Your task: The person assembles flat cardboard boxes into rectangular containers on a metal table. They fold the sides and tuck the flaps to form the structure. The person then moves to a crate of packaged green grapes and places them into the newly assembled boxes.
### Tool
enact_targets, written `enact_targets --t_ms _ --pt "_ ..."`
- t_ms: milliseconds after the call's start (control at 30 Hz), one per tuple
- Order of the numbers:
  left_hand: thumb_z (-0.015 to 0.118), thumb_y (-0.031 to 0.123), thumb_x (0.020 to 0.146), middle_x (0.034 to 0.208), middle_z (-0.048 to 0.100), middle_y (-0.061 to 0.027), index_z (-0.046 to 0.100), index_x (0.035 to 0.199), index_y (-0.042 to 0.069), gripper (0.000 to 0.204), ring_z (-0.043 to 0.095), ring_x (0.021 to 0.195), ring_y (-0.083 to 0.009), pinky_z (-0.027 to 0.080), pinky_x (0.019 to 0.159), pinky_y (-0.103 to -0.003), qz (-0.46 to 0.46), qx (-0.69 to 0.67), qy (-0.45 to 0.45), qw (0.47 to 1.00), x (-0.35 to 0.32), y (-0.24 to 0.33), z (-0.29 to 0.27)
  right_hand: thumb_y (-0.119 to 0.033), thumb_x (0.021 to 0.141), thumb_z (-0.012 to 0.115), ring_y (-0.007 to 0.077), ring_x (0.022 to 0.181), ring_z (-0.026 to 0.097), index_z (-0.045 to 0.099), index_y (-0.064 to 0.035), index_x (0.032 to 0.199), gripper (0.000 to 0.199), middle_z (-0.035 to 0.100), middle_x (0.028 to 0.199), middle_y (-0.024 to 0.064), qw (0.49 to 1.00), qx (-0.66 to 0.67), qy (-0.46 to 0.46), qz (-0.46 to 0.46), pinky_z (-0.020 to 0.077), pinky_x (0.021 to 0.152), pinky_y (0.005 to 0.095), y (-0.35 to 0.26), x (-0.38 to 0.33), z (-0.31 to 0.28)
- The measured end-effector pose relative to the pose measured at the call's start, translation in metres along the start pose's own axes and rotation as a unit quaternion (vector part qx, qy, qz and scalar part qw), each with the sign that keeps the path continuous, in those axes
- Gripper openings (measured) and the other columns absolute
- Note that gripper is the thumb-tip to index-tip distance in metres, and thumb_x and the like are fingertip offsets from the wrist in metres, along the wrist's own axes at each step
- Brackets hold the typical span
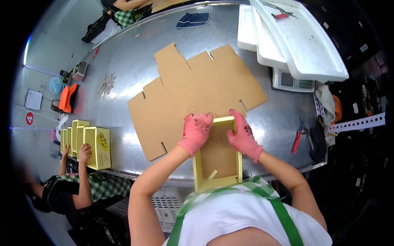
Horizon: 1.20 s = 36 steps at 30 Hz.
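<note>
A pale yellow cardboard box (196,169), open at the top with a brown inside, stands at the table's near edge against my apron. My left hand (197,132), in a pink glove, is closed on its far left corner, fingers curled. At the far right corner my right hand (245,136), gloved in pink too, grips the wall with the thumb on the inner side. A small pale strip (212,174) lies inside the box. Just beyond both hands a flat, brown die-cut cardboard sheet (193,86) lies on the metal table (123,57).
White foam trays (312,45) and a scale (292,80) stand at the far right; red-handled pliers (298,137) lie nearer. At the left a co-worker's hands (84,153) touch a row of yellow boxes (97,148). A blue cloth (193,20) lies at the back.
</note>
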State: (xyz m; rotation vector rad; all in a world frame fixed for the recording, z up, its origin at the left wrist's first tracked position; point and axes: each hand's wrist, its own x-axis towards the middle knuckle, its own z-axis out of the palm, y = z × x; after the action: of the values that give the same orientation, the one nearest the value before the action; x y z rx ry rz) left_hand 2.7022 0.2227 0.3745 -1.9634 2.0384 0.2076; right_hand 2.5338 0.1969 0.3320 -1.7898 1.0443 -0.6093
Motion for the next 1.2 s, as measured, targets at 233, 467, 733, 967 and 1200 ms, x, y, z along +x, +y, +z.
enact_targets --t_ms 233,467,733,967,1200 --pt "0.061 0.026 0.076 0.095 0.054 -0.0094 0.040 0.120 0.002 0.054 0.054 0.090 -0.0228 0.041 0.079 -0.036 0.039 0.167 0.226 0.959 -0.008 0.024 0.019 -0.034 0.090 0.043 0.0272 0.127 0.031 0.023 -0.0057 0.136 0.057 0.034 0.136 0.0154 0.972 0.223 0.048 0.048 0.0251 0.104 0.0341 0.005 -0.006 0.008" --pt "0.064 0.033 0.073 0.093 0.053 -0.0067 0.043 0.119 0.001 0.060 0.053 0.082 -0.0194 0.040 0.072 -0.032 -0.051 -0.011 0.160 0.986 -0.001 0.032 0.016 -0.041 0.094 0.032 0.0247 0.134 0.017 0.014 -0.0052 0.140 0.061 0.020 0.144 0.0136 0.971 0.234 -0.025 0.039 0.0151 0.108 0.0308 -0.004 0.004 0.003" --pt "0.067 0.028 0.069 0.097 0.052 -0.0084 0.046 0.114 0.005 0.055 0.053 0.089 -0.0242 0.040 0.079 -0.039 -0.041 -0.041 0.190 0.980 0.004 0.036 0.019 -0.033 0.096 0.024 0.0234 0.134 0.015 0.008 -0.0019 0.140 0.056 0.018 0.145 0.0134 0.983 0.167 -0.071 -0.033 0.0126 0.108 0.0295 0.016 0.012 0.002" --pt "0.059 0.034 0.074 0.110 0.049 -0.0075 0.037 0.127 0.005 0.064 0.047 0.102 -0.0216 0.038 0.087 -0.040 -0.042 0.029 0.292 0.955 0.021 0.044 0.046 -0.038 0.097 0.019 0.0181 0.130 0.024 0.022 -0.0029 0.139 0.054 0.028 0.141 0.0095 0.914 0.394 -0.097 0.016 0.0166 0.107 0.0288 0.028 0.022 -0.004" --pt "0.057 0.017 0.070 0.104 0.047 -0.0049 0.043 0.118 0.008 0.051 0.048 0.093 -0.0206 0.039 0.082 -0.042 -0.068 0.022 0.413 0.908 0.035 0.047 0.066 -0.045 0.096 0.025 0.0161 0.126 0.029 0.017 -0.0086 0.141 0.059 0.029 0.140 0.0071 0.933 0.344 -0.103 0.009 0.0236 0.104 0.0281 0.011 0.013 -0.001"
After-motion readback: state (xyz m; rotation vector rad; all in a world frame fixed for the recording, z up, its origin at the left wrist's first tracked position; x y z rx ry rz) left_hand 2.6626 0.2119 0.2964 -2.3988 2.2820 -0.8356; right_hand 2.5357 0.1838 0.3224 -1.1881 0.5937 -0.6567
